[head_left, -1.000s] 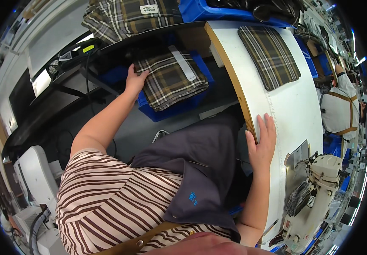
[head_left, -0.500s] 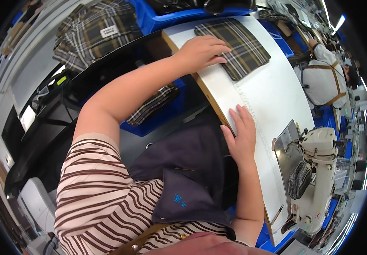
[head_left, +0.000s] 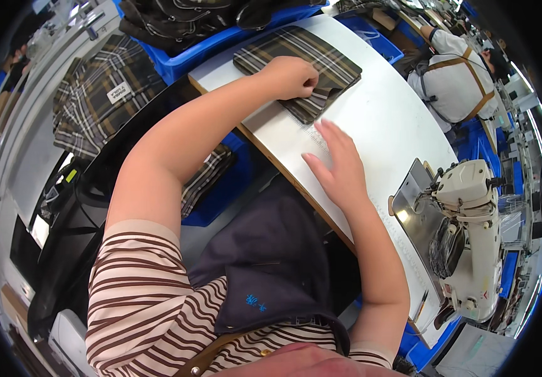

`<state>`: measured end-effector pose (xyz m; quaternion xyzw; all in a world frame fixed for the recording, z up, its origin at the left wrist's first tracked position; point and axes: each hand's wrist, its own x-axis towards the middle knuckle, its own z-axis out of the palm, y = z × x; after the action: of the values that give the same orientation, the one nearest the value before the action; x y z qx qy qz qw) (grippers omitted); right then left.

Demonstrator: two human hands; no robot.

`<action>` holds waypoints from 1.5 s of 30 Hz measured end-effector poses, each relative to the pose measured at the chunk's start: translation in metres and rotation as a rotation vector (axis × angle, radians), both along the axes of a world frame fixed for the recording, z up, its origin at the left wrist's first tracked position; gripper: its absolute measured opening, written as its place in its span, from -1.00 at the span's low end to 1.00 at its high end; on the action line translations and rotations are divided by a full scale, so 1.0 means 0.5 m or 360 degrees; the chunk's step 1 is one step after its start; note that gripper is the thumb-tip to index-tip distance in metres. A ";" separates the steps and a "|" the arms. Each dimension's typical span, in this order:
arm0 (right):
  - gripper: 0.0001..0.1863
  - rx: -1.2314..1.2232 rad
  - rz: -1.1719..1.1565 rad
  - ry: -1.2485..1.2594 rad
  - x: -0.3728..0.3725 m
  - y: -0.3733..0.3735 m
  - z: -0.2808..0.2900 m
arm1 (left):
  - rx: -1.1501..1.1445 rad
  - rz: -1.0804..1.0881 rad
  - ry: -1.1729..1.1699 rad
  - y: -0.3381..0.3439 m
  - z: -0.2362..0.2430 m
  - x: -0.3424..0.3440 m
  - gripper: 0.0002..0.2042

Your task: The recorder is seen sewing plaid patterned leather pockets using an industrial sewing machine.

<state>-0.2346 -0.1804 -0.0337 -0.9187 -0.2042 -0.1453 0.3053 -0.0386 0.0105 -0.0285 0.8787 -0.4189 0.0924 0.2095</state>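
A stack of dark plaid fabric pieces (head_left: 330, 60) lies on the far part of the white tabletop. My left hand (head_left: 294, 78) is closed over it, fingers curled on a piece near its right side. The cloth bunches and lifts slightly under those fingers. My right hand (head_left: 340, 164) hovers at the near side of the stack, with fingers apart and nothing in it. Its fingertips are close to the stack's lower corner.
A white sewing machine (head_left: 469, 188) stands at the right of the table. Behind the stack is a blue bin (head_left: 186, 60) full of dark cloth. Plaid garments (head_left: 104, 94) hang over at the left. Beyond the table a person in white (head_left: 456, 78) sits facing away.
My left hand has closed from loosely spread fingers onto the plaid fabric, whose edge now bunches. My right hand has moved up off the table edge toward the stack. The view has shifted.
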 end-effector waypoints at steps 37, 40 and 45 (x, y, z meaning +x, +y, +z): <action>-0.56 -0.0304 -0.0826 -0.0209 -0.302 -0.225 -0.043 | -0.1069 -0.0429 0.0649 -0.138 -0.048 -0.413 -0.78; -0.55 -0.0503 -0.0854 -0.0195 -0.298 -0.234 -0.049 | -0.1053 0.0066 0.0488 0.034 -0.068 -0.353 -0.80; -0.57 -0.0653 -0.0839 -0.0196 -0.299 -0.220 -0.040 | -0.0736 0.0880 -0.0135 0.396 -0.042 -0.268 -0.81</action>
<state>-0.3839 -0.2902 -0.0535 -0.9717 -0.0028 -0.2302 0.0533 -0.1725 0.2085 -0.0494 0.8835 -0.1417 0.2743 0.3522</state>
